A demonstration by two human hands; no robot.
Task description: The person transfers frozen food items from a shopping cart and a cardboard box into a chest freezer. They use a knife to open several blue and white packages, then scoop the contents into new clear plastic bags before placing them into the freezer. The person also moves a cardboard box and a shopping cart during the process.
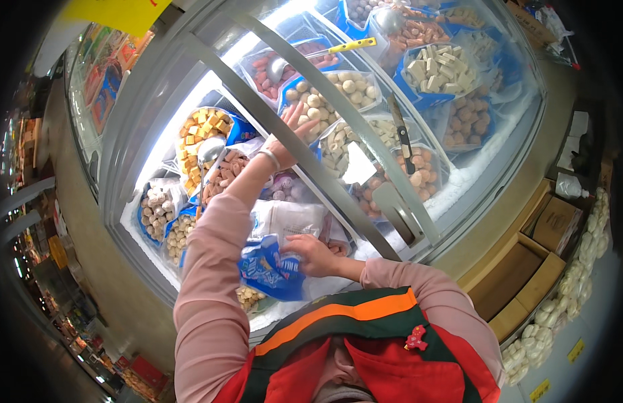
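My left hand (282, 146) reaches into an open-top chest freezer, fingers apart and holding nothing. It passes beneath a metal sliding-lid frame (241, 95), its fingertips by pale round balls (349, 85) in a bag. A band circles the left wrist. Lower down, my right hand (315, 255) grips the upper edge of a blue printed plastic bag (271, 272); its fingertips are partly hard to make out. Behind that bag lies a white plastic package (290, 217). Yellow cubes (200, 126) and sausage pieces (230, 171) fill bags left of my left hand.
A yellow-handled ladle (316, 54) rests at the back, and a metal scoop (210, 149) on the yellow cubes. A black-handled knife (403, 138) lies near the lid frames. Frost (460, 179) lines the freezer wall. Cardboard boxes (515, 274) and white bulbs (543, 322) stand at right.
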